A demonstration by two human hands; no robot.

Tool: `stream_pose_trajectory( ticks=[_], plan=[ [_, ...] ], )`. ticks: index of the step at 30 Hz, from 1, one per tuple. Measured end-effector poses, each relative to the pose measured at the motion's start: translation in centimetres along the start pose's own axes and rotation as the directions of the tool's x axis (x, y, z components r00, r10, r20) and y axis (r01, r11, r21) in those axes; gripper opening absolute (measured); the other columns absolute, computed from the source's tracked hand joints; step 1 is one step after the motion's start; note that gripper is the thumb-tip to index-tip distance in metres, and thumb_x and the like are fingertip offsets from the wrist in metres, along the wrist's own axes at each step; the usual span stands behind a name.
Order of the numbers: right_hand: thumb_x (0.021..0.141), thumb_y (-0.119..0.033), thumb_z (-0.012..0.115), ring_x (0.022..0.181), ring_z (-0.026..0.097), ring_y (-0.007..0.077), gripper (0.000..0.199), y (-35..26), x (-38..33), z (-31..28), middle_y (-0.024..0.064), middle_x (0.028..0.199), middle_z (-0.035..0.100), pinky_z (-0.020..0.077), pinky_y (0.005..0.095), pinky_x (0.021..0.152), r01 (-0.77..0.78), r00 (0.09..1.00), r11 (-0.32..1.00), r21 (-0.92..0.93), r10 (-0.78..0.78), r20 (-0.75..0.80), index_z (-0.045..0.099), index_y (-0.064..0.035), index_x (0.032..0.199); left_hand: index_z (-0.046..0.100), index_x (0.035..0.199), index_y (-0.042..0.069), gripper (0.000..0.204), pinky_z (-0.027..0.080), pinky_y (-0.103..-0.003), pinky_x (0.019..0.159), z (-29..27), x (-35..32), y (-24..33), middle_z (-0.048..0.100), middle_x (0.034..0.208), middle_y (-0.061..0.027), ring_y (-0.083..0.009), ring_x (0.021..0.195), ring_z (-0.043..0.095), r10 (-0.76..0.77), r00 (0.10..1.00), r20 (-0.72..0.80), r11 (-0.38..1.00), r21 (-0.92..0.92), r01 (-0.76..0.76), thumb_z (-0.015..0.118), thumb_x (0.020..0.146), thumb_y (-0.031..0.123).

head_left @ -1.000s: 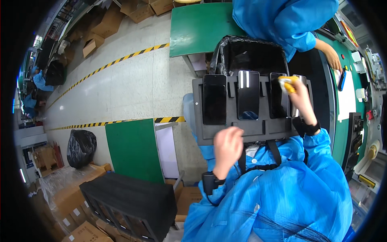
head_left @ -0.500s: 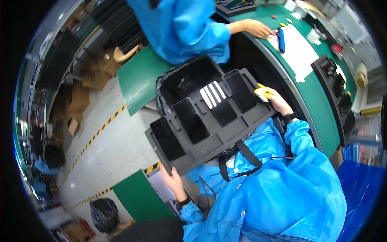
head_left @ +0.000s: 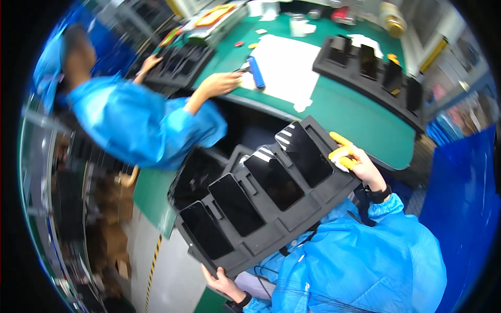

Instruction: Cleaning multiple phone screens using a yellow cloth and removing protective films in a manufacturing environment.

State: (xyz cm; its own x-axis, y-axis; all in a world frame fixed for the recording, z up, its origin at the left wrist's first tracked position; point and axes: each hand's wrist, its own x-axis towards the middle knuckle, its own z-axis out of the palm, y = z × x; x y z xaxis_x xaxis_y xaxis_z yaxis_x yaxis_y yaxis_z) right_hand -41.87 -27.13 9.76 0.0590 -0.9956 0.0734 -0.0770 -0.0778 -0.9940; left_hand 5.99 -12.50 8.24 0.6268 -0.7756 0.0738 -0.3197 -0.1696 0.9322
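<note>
A black foam tray (head_left: 292, 221) is held up in front of my body, tilted. Several dark glossy phones lean side by side in its slots; one phone (head_left: 237, 204) reflects little, while another phone (head_left: 275, 177) shows white light streaks. My left hand (head_left: 224, 284) grips the tray's near left corner, with part of the fingers hidden under it. At the opposite end my right hand (head_left: 357, 159) has hold of the tray's right edge. Yellow finger covers sit on some right fingers, and a bit of white shows by them.
A co-worker in blue (head_left: 130, 120) works at the green table (head_left: 360, 122), a hand near a blue roller (head_left: 256, 73). Another phone tray (head_left: 355, 75) stands on the table at right. A bin with a black liner (head_left: 193, 175) is beyond my tray. White paper (head_left: 284, 65) covers part of the table.
My body has turned right, bringing the table and second tray more into the middle of view. The held tray has turned with me, its phones now facing me more. Both hands keep their grip.
</note>
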Motion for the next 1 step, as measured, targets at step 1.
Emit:
stream_pose_trajectory(
  ticks=[1],
  plan=[
    [0.085,-0.006,0.063,0.142,0.029,0.0316,0.018,-0.59,-1.81,-2.02,0.0107,0.115,0.066,0.0222,0.0449,0.114,0.011,0.998,0.999,-0.042,-0.013,-0.059,0.069,-0.0078,0.101,0.048,0.134,-0.007,0.06,0.038,-0.035,0.103,0.89,1.77,-0.63,0.056,0.128,-0.0182,-0.0273,0.116,0.054,0.047,0.996,0.076,0.996,-0.073,-0.041,0.052,0.074,-0.001]
  ],
)
